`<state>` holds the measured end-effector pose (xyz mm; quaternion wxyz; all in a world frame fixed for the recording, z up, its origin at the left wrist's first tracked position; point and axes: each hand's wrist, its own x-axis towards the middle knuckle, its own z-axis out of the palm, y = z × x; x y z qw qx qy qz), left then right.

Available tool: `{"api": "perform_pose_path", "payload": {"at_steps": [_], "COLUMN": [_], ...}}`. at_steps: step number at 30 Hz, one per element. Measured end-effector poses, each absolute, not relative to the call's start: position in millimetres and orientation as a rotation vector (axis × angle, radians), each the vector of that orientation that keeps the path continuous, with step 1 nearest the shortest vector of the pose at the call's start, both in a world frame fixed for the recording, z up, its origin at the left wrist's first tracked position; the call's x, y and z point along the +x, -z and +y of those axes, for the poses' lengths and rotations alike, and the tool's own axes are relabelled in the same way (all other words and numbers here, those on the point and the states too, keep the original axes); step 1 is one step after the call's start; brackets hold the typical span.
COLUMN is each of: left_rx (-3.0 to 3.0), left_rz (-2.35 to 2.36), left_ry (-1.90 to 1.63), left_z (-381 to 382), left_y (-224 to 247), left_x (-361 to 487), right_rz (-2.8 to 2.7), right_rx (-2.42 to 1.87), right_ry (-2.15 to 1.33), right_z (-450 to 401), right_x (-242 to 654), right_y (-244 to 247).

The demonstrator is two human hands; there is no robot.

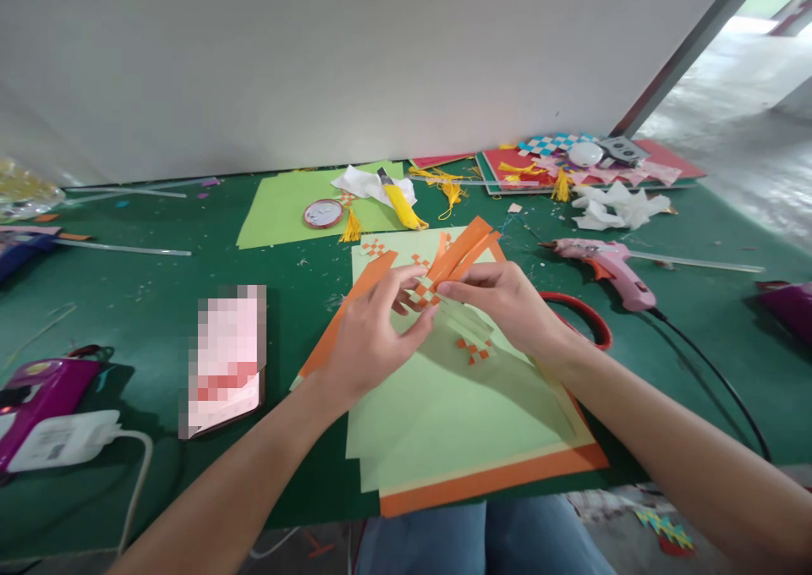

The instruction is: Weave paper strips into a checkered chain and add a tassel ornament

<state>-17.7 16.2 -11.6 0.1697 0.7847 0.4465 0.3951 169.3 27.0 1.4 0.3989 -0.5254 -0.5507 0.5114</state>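
Note:
My left hand [381, 330] and my right hand [501, 296] meet over light green sheets [444, 423] on the table. Between them is a woven piece [424, 292] of orange and pale green paper strips, with long orange strips [466, 249] fanning up and away. The left fingers are bent round the woven piece's left side. At its right edge, my right hand pinches the strips. A small orange checkered piece [474, 351] lies on the green sheets just below, and another [373, 247] lies near their top left corner.
On the right are a pink glue gun [602, 271] and a red tape ring [593, 317]. A phone [225, 364] and a white plug [63, 440] lie left. Behind are a yellow cutter [403, 203], a round tin [323, 213] and crumpled tissue [625, 207].

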Motion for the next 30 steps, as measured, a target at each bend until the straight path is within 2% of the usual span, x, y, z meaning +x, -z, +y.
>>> {"api": "perform_pose_path", "payload": {"at_steps": [8,20,30], "left_rx": [1.896,1.994,1.837], "left_rz": [1.195,1.177,1.175], "left_ry": [-1.010,-1.049,-1.065], "left_z": [21.3,18.3,20.3], "left_y": [6.3,3.2,4.9], "left_x": [-17.4,-17.4,-17.0], "right_rz": [-1.352,-1.400,-1.451], "right_rx": [-1.201,-1.276,-1.325], "right_ry": [-1.336,-1.316,-1.322], "right_z": [27.1,25.8,26.8], "right_x": [165.2,166.4,170.5], "right_y": [0.5,0.5,-2.1]}}
